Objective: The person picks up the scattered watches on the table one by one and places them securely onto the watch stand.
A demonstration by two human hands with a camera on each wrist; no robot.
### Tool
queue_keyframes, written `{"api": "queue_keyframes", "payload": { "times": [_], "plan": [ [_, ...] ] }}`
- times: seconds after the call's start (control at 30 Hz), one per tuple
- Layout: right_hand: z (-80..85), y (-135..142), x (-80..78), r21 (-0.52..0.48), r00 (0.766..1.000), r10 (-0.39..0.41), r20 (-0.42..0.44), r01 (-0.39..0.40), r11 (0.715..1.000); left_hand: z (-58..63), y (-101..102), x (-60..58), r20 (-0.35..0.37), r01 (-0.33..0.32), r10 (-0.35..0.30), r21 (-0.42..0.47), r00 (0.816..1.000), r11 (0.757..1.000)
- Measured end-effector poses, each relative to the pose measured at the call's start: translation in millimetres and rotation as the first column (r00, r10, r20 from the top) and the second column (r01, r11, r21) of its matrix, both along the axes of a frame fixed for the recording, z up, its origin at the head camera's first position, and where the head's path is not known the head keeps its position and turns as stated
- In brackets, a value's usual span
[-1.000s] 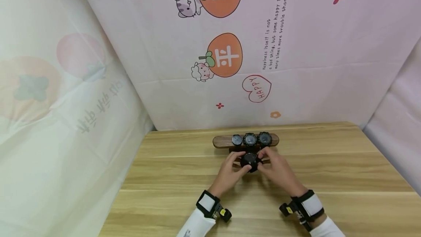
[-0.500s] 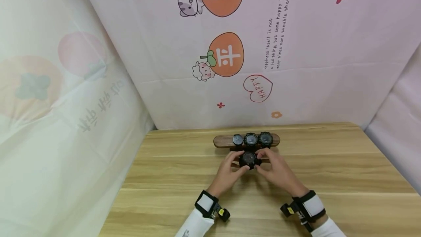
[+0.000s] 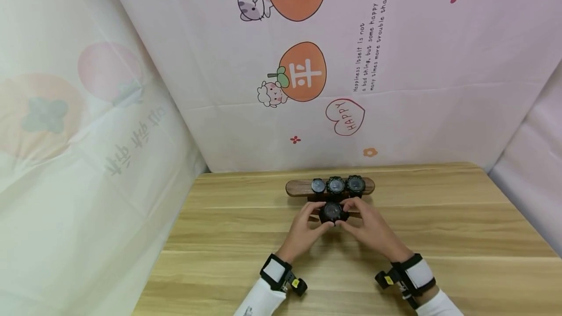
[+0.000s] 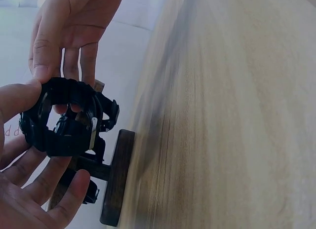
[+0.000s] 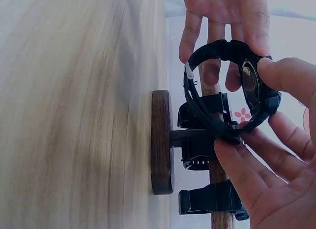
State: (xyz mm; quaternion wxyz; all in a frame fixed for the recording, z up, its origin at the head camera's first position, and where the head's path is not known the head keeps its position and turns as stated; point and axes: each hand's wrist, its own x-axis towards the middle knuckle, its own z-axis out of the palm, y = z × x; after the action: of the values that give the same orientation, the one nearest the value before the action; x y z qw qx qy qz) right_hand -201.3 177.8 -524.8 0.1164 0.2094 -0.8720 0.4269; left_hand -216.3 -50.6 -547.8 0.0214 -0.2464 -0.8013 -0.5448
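Between my two hands is a black wristwatch (image 3: 332, 212), held up in front of a dark wooden watch stand (image 3: 298, 188). My left hand (image 3: 304, 230) pinches one side of it with thumb and fingers. From the other side my right hand (image 3: 373, 227) grips it the same way. In the right wrist view the watch's strap (image 5: 207, 54) forms a closed loop with a silvery clasp, and the thumb lies on the case. Three more watches sit side by side on the stand's bar: a small one (image 3: 318, 186), a middle one (image 3: 336, 185) and a larger one (image 3: 355, 184).
The stand's flat base (image 5: 162, 142) rests on the light wooden table (image 3: 219, 252) near its back edge. A printed white cloth (image 3: 237, 126) hangs behind the table, with more cloth at both sides. Black straps with small cameras are on both wrists.
The held watch has tilted so its face shows more clearly to the head camera. My right thumb has shifted to its lower edge. The stand and its watches stay put.
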Motion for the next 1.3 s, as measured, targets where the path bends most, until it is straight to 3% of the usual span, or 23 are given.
{"api": "queue_keyframes", "payload": {
  "times": [0.2,0.47,0.67,0.9,1.3],
  "plan": [
    [-0.2,1.8,-0.1,-0.033,0.999,0.018,0.032,-0.017,0.999,1.8,-2.3,-0.5,0.001,0.024,-0.024,-0.002,1.000,1.000],
    [-0.5,3.3,-2.1,-0.069,0.998,0.063,0.012,-0.062,0.996,3.6,-4.8,0.0,-0.022,0.046,-0.046,-0.005,0.999,0.999],
    [1.0,4.1,-1.9,-0.066,0.996,0.083,-0.029,-0.085,0.994,3.7,-4.1,1.4,-0.029,0.025,-0.025,0.014,0.999,1.000],
    [-0.5,3.0,-2.1,-0.009,0.992,0.030,-0.123,-0.031,0.999,2.2,-1.2,0.7,0.010,-0.023,0.023,0.036,1.000,0.999],
    [-5.2,-0.8,-3.2,-0.011,0.989,0.026,-0.144,-0.027,1.000,-0.6,2.0,1.5,0.047,-0.061,0.059,0.063,0.997,0.996]
  ]
}}
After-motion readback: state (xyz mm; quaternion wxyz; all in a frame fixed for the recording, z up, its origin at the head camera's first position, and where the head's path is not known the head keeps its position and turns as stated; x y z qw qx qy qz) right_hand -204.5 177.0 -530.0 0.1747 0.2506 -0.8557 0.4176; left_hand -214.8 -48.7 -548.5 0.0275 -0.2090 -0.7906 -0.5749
